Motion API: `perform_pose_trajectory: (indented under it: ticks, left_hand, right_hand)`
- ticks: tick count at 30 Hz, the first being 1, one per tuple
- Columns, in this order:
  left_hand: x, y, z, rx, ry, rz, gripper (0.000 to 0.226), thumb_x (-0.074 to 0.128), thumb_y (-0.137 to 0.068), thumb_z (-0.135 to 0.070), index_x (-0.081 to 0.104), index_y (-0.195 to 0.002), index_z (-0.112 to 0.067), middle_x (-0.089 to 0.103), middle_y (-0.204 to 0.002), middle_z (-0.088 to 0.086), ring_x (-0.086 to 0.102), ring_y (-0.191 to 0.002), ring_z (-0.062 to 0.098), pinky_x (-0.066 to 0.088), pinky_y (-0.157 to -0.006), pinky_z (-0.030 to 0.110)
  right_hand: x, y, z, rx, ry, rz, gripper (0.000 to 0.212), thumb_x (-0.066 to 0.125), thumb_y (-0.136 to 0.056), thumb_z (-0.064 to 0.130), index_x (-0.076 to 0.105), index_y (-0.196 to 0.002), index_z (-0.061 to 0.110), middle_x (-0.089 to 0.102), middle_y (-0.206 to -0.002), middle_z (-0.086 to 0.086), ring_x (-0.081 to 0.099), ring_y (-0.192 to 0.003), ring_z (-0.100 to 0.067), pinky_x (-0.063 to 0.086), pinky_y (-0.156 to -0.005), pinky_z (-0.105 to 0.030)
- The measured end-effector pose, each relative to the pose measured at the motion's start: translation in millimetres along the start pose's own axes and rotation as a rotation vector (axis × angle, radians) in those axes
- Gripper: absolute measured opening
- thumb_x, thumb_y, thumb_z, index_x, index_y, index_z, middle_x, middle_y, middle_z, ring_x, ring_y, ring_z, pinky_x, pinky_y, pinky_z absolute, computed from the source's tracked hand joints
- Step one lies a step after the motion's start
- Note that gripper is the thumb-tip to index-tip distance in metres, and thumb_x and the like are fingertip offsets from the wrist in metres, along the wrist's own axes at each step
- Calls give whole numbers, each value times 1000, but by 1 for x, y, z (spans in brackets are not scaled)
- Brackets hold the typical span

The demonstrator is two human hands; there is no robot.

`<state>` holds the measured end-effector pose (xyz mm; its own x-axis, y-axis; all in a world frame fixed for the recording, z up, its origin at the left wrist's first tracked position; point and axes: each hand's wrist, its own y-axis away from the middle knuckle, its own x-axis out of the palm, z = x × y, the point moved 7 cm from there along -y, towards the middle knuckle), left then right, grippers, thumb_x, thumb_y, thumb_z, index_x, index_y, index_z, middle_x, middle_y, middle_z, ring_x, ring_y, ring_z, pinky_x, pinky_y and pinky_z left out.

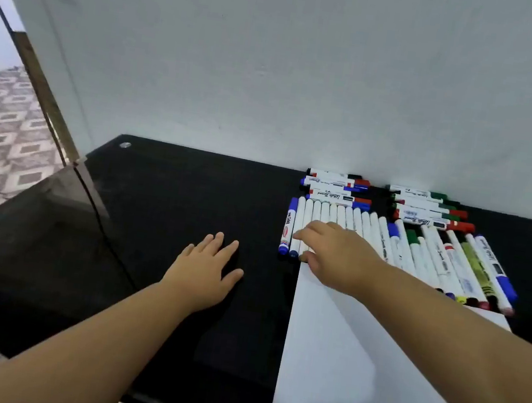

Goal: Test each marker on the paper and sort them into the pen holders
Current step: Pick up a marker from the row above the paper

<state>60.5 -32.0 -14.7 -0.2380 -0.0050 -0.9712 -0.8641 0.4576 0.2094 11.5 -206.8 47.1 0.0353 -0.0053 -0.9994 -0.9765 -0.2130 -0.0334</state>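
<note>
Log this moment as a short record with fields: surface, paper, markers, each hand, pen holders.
surface: black glossy table against a white wall
paper: blank white sheet at the table's near right
markers: a row of whiteboard markers beyond the sheet's far edge; two small stacks lie crosswise behind it, left stack, right stack
left hand: left hand flat on the table, fingers straight, holding nothing
right hand: right hand reaching onto the row's left end, grip not clear
pen holders: none in view
</note>
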Motion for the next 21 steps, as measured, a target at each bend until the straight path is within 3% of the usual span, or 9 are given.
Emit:
perform_pose_trajectory:
  ticks: [4, 10, 16, 21]
  left_hand:
    - [9, -3, 2, 10, 33, -61, 59, 22, -98, -51, 4, -150, -31, -7, -158, -2, -6, -145, 15, -3, -115, 36]
    - [11, -4, 6, 20, 50, -112, 59, 24, -97, -52, 6, -150, -33, -6, -158, -4, -7, -144, 13, -5, -115, 34]
    - [11, -5, 6, 32, 71, -141, 59, 24, -97, -52, 7, -150, -33, -5, -158, -4, -7, -144, 12, -5, -116, 34]
    - [12, -5, 6, 36, 79, -152, 59, 24, -97, -52, 7, -150, -33, -5, -158, -4, -8, -144, 12, -6, -116, 34]
  right_hand:
    - [-2, -29, -9, -12, 99, 39, 44, 46, -98, 21, 38, -141, 25, 44, -136, 0, 43, -119, -21, 42, -90, -33]
    - [3, -62, -6, -80, 272, 131, 57, 42, -91, -2, 41, -138, 29, 44, -130, -4, 42, -116, -23, 37, -75, -32]
    - [11, -73, 6, -211, 420, 222, 52, 44, -90, 0, 48, -134, 29, 45, -124, -3, 40, -114, -23, 45, -86, -37]
    - [16, -78, 8, -272, 465, 250, 49, 45, -90, 1, 50, -132, 27, 45, -123, -3, 40, -111, -21, 44, -85, -36]
